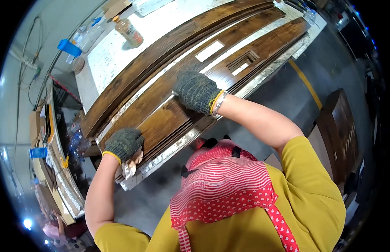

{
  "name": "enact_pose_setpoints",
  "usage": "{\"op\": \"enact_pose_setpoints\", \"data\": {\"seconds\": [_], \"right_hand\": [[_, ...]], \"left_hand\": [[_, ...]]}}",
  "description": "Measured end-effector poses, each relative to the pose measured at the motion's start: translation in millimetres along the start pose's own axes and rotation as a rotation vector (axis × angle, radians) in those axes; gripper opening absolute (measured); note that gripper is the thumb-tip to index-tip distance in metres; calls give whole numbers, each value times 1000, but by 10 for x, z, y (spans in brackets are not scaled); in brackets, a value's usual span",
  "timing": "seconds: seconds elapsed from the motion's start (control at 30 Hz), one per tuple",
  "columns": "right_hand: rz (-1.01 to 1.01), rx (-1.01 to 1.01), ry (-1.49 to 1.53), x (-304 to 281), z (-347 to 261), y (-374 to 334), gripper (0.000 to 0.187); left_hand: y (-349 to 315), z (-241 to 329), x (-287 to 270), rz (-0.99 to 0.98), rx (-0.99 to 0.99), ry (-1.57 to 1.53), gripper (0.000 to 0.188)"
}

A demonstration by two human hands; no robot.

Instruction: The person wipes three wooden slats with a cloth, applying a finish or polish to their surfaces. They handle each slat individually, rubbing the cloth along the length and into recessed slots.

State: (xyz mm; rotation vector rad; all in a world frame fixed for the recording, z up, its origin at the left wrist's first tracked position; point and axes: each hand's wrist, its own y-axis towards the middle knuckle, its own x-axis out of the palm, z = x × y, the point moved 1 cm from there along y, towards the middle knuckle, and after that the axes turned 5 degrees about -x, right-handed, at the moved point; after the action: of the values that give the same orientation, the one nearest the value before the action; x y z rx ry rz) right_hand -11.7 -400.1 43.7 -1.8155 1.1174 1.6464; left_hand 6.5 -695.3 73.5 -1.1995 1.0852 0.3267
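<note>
Long dark-brown stained wooden boards [165, 126] lie side by side on a white, paint-spattered table [104, 59]. At the left end of the nearest boards, my left hand [124, 145], in a dark grey knit glove with a yellow cuff, is closed on a crumpled pale rag [131, 166] that hangs over the ends. My right hand [197, 90], gloved alike, rests curled on the middle of the boards. A small whitish bit shows by its fingertips; what it holds is hidden. Just beyond it, one board has a rectangular cutout [243, 62].
An orange-capped bottle [128, 32] stands on the table's far side, near a blue-topped container [70, 47]. A clear plastic bottle [309, 16] sits at the far right corner. Left is a shelf with plastic bottles [77, 140]; right, dark panels [339, 130] lean. Another person [56, 227] is at lower left.
</note>
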Motion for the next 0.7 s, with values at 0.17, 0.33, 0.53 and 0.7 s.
{"op": "enact_pose_setpoints", "data": {"seconds": [0.17, 0.33, 0.53, 0.7], "right_hand": [[192, 132, -101, -204, 797, -510, 18], [32, 422, -215, -677, 1255, -670, 14], [14, 218, -113, -206, 864, -474, 13], [-38, 372, -296, -514, 1803, -886, 11]], "left_hand": [[21, -44, -11, -13, 23, -47, 35], [30, -102, 24, -26, 44, -100, 35], [26, -27, -44, -43, 50, -66, 34], [-4, -36, -16, -21, -6, -66, 32]]}}
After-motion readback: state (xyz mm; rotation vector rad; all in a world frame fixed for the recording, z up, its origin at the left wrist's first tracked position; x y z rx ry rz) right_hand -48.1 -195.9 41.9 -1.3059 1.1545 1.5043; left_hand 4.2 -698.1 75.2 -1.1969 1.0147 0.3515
